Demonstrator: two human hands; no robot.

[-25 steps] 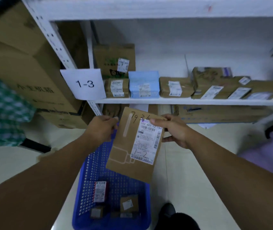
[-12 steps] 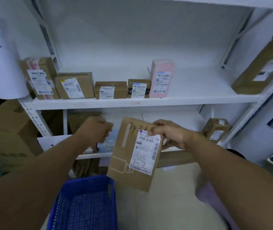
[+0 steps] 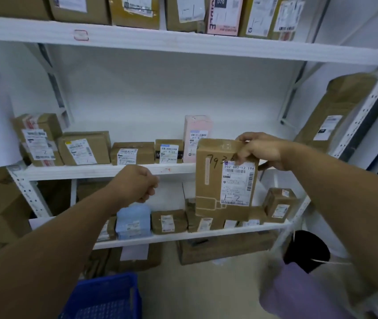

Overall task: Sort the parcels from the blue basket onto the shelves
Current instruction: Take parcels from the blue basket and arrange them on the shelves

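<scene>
The person's right hand (image 3: 260, 151) pinches the top of the brown parcel (image 3: 226, 183) marked 1-2, fingers (image 3: 246, 140) curled over its rim, holding it upright before the middle shelf (image 3: 91, 172). The left hand (image 3: 137, 184) is a loose fist gripping nothing. It should probably clear the shelf lip and go label-out beside the pink box (image 3: 196, 134). A tall wrapped parcel (image 3: 337, 116) at the right end narrows that gap; the blue basket (image 3: 105, 298) sits below

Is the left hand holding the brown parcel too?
No, only the right hand grips the brown parcel at its top; the left hand is curled, apart from it.
</scene>
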